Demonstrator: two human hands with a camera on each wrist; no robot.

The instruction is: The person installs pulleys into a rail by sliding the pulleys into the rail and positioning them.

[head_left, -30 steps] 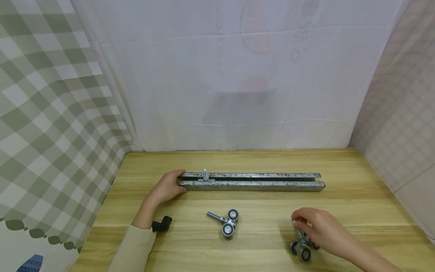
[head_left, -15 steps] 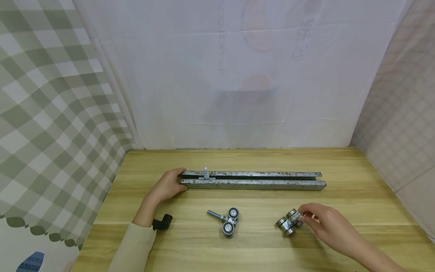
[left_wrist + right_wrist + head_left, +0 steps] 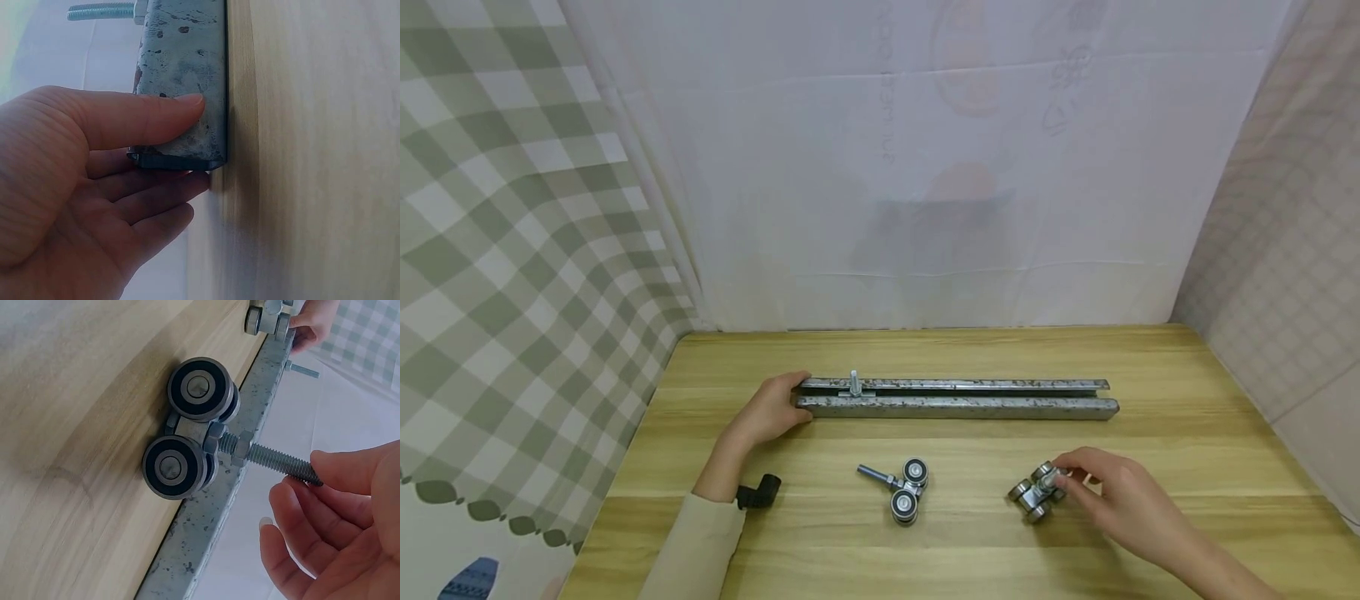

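Observation:
In the head view my left hand (image 3: pixel 769 410) grips the left end of a speckled steel channel track (image 3: pixel 955 407) lying across the table. The left wrist view shows the thumb (image 3: pixel 156 117) flat on the track's side and the other fingers behind its end. A bolt (image 3: pixel 854 384) stands upright from the track's slot near that hand. My right hand (image 3: pixel 1123 500) pinches the threaded stem of a roller trolley (image 3: pixel 1036 492) between thumb and fingertips. Its several wheels (image 3: pixel 199 389) stand against the tabletop, the stem pointing up and away from the wood.
A second roller trolley (image 3: pixel 908 492) lies on its side mid-table, its threaded stem pointing left. Beside the left forearm sits a black elbow-shaped piece (image 3: pixel 760 492). White cloth (image 3: pixel 925 167) hangs behind the table (image 3: pixel 970 550), with checked cloth (image 3: pixel 535 217) at left.
The right hand's trolley has moved left and farther from the person, its wheels swinging to the hand's left. It stays nearly still over the last half second. The left hand holds its place.

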